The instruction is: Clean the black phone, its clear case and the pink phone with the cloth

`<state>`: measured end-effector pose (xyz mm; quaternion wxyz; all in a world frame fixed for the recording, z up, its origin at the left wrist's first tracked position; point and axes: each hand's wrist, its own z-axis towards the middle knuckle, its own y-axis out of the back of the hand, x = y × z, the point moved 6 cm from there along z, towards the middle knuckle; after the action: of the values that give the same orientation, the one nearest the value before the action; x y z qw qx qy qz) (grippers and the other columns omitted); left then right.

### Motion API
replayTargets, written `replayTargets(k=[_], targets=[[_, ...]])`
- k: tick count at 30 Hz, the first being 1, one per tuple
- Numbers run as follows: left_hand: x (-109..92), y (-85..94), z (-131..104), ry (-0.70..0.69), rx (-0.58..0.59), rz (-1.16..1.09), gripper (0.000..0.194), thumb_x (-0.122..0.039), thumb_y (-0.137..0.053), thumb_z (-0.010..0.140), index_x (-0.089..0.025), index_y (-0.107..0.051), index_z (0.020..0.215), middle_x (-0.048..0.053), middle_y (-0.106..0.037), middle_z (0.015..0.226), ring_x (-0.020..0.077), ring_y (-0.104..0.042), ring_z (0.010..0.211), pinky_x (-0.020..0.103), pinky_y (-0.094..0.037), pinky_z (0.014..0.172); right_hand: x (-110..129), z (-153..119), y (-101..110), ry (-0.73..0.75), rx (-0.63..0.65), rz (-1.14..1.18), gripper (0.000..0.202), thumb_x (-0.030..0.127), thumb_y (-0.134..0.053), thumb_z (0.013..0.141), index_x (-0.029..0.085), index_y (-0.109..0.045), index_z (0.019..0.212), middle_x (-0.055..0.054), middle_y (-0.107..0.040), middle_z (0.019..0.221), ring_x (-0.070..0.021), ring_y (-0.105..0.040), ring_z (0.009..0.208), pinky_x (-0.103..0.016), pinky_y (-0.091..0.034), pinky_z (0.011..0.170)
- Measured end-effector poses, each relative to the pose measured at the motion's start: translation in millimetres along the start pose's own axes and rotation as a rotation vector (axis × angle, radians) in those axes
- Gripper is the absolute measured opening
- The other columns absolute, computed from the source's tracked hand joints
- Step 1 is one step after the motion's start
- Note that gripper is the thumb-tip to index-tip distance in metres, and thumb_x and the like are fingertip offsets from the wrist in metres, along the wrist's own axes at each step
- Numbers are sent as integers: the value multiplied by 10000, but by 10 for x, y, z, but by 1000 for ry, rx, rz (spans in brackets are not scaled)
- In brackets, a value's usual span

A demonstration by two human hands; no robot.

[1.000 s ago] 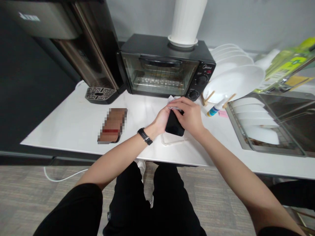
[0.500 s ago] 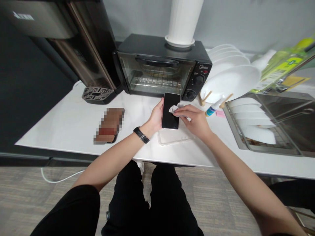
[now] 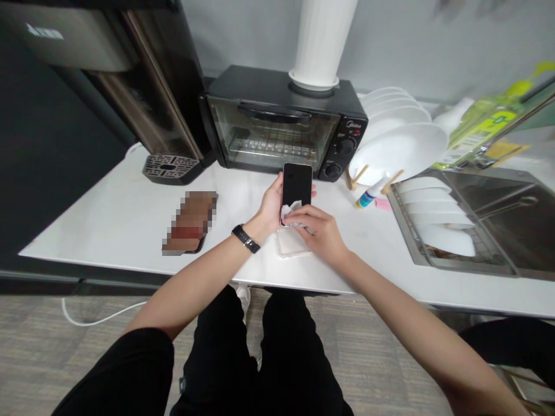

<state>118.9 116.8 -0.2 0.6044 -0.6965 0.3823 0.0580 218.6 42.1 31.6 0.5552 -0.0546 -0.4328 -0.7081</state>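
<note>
A smartphone (image 3: 297,184) with a dark screen rests in my left hand (image 3: 271,203), its fingers wrapped behind the phone and showing at the right edge. My right hand (image 3: 318,228) pinches a crumpled white tissue (image 3: 289,210) against the lower part of the screen. Below the phone, a clear phone case (image 3: 289,245) lies on the white counter, partly covered by my right hand. Farther left lies another flat, phone-like object (image 3: 191,222), its surface blurred out.
Behind my hands stands a black toaster oven (image 3: 281,115) with a white pot (image 3: 321,46) on top. A drink dispenser (image 3: 173,167) is at the left. To the right are a glue-like tube (image 3: 366,197), racked white plates (image 3: 401,147) and a sink (image 3: 416,254) holding dishes.
My right hand has moved the tissue down and left, from the middle of the screen to its lower end. My left hand still holds the phone.
</note>
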Motion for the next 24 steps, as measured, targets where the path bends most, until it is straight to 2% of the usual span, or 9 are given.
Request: replayTargets(k=[2,6,10,13,15,19,20,22,24], targets=[[-26,-18,-6,-9,-2,0,585,-566,-394,1104,-129,-771,1201,119,-824,935,262,-797,845,371,-635,797,-44,-63,109,13,21,-43,240,170,-631,1020,284,-824,1106,-60,-801,1093,-209,-767,1031,-385,-654,934],[74,-75,-16,83,23,-12,482,-485,-414,1113,-158,-760,1192,76,-814,874,249,-789,816,369,-638,800,-272,137,436,-17,-134,-186,269,135,-609,993,274,-829,1064,-66,-801,1051,-237,-763,1022,-421,-658,904],[175,-67,-15,121,18,1,402,-375,-421,1120,-155,-756,1150,37,-776,782,205,-757,742,334,-620,831,-284,365,396,-29,-287,-209,280,100,-616,959,258,-828,1052,-69,-790,1044,-240,-753,1016,-421,-642,920],[154,-7,-15,97,-52,-5,394,-389,-463,1105,-135,-763,1080,29,-733,701,179,-713,645,307,-611,784,-133,362,177,45,-211,-154,266,135,-602,1005,264,-824,1079,-72,-788,1081,-230,-743,1044,-412,-625,951],[93,-8,-16,54,-56,-28,457,-456,-448,1108,-129,-766,1083,46,-745,715,186,-725,651,312,-618,770,-119,324,149,74,-139,-150,262,166,-592,1028,276,-821,1091,-65,-791,1094,-226,-741,1051,-403,-623,941],[-65,-17,1,-52,-43,-26,572,-566,-373,1112,-155,-751,1233,80,-816,882,246,-805,838,354,-642,816,-493,320,478,-76,-163,-301,245,150,-617,982,250,-819,1080,-76,-783,1070,-254,-737,1023,-443,-627,928],[-95,1,10,-58,-51,-5,591,-591,-379,1104,-152,-744,1256,90,-822,906,258,-812,866,357,-643,813,-599,323,536,-111,-122,-360,237,140,-630,958,237,-821,1060,-89,-783,1095,-272,-732,1036,-478,-623,955],[-152,57,23,-65,-70,63,641,-641,-392,1085,-131,-740,1259,115,-825,919,270,-818,875,350,-643,789,-714,286,625,-132,-77,-461,292,110,-644,917,220,-809,1131,-129,-755,1266,-328,-694,1181,-568,-584,1055],[-189,99,19,-41,-44,193,665,-677,-428,1062,-117,-749,1223,141,-823,928,280,-817,874,348,-640,781,-686,197,654,-110,-36,-486,441,93,-638,909,224,-743,1317,-149,-670,1458,-365,-619,1347,-628,-520,1155]])
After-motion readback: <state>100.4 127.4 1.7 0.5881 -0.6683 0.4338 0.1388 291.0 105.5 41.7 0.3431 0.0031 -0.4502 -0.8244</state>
